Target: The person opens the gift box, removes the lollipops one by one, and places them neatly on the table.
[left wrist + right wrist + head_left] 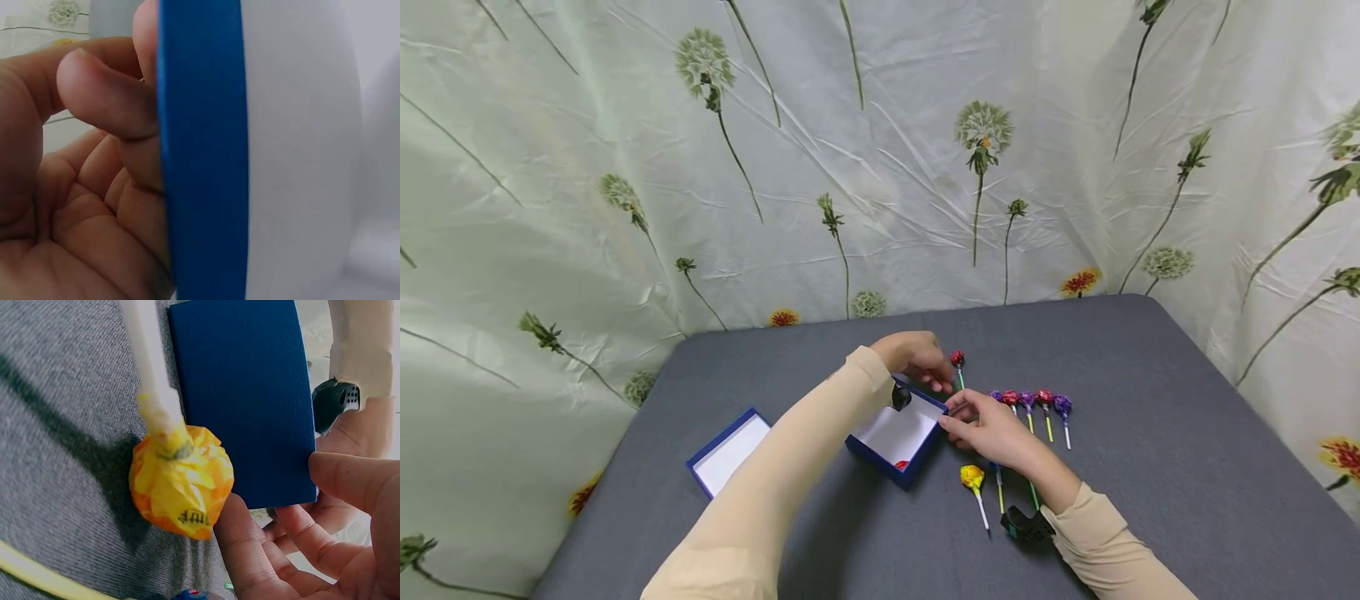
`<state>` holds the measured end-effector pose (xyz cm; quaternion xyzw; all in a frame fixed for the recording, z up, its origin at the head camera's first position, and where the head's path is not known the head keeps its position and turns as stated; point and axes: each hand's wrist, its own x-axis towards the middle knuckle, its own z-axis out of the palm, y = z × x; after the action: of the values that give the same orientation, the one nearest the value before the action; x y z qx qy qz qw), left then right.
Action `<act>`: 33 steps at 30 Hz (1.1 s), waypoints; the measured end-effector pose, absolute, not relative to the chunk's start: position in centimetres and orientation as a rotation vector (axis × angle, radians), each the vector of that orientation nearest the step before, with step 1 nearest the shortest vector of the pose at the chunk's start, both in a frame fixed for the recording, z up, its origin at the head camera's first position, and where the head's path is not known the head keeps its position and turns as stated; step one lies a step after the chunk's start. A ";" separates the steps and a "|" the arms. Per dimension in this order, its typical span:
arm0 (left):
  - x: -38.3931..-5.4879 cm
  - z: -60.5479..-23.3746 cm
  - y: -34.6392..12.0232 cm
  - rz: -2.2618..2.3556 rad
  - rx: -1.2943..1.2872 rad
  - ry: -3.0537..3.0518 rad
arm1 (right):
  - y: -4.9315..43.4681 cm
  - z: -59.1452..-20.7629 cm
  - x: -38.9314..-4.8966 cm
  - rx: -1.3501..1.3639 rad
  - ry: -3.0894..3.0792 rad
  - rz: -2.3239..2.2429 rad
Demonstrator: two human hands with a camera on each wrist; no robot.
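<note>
A blue box [887, 473] with a white inside stands uncovered on the table, with a bit of red wrapper [902, 465] at its near inner corner. My right hand [988, 425] holds the box's right corner, thumb at the rim and fingertips around the end wall [244, 406]. Reaching over the box, my left hand [920, 358] hangs behind its far wall, fingers loosely bent and partly hidden by that wall [203, 150]. Close to the left fingertips lies a red lollipop [957, 358] with a green stick. A yellow lollipop [972, 477] lies near the box, large in the right wrist view.
Right of the box lies a row of several red and purple lollipops, a purple one [1063, 405] at its end. More sticks [1000, 492] show beside my right wrist. The white-lined blue lid [730, 450] lies at left. A flowered curtain [910, 167] hangs behind the grey table [1112, 358].
</note>
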<state>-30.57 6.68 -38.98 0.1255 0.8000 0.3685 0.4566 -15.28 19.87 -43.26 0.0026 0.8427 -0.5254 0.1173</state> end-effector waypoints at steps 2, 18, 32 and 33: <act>-30.5 -38.7 6.3 0.925 0.305 1.978 | 19.8 -43.3 -15.3 0.017 2.474 -1.526; -29.0 -36.2 2.9 0.946 0.461 2.030 | 19.6 -43.5 -15.3 0.026 2.483 -1.491; -27.0 -34.4 0.2 0.911 0.530 2.047 | 19.6 -43.3 -15.2 -0.004 2.468 -1.514; -26.8 -34.4 0.0 0.913 0.529 2.042 | 19.6 -43.3 -15.2 -0.010 2.466 -1.516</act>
<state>-26.82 0.01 -34.36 0.2098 0.8107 0.3626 0.4091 -15.17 19.62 -43.28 -0.0033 0.8454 -0.5198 0.1228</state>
